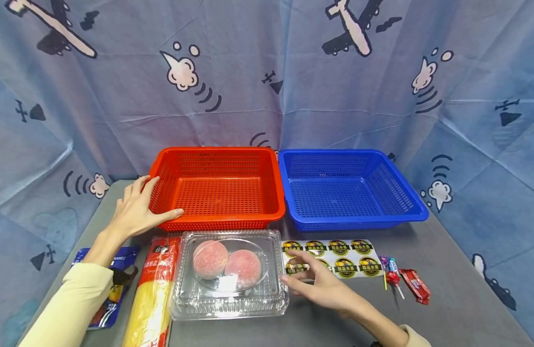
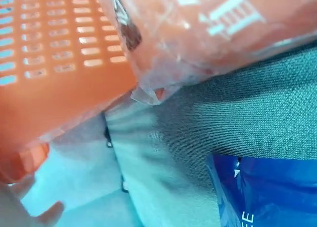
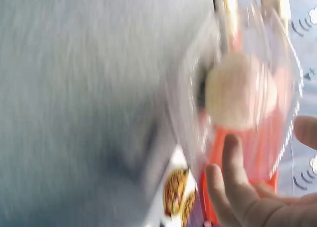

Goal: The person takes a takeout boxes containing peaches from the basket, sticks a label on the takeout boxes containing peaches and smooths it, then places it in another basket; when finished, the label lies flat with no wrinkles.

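Observation:
My left hand [image 1: 134, 207] is spread at the front left corner of the red plastic basket [image 1: 227, 220], thumb over the front rim and fingers by the left rim. In the left wrist view, only some fingertips [image 2: 52, 213] show, beside the basket's rim. A clear plastic clamshell box [image 1: 232, 308] holding two round pink peaches [image 1: 242, 269] lies lid-down in front of the basket. Beside the box's right edge is my right hand [image 1: 323, 284], fingers parted and thumb tip right at that edge. The right wrist view is blurred, with the box [image 3: 190, 83] before the parted fingers.
A blue basket [image 1: 358, 222] stands right of the red one. In front of it lie a sticker sheet [image 1: 352, 255], lollipops [image 1: 393, 277] and a red wrapped snack [image 1: 416, 285]. Left of the box are a spaghetti pack [image 1: 154, 294] and a blue pouch [image 1: 125, 255]. A patterned curtain [image 1: 232, 72] hangs behind.

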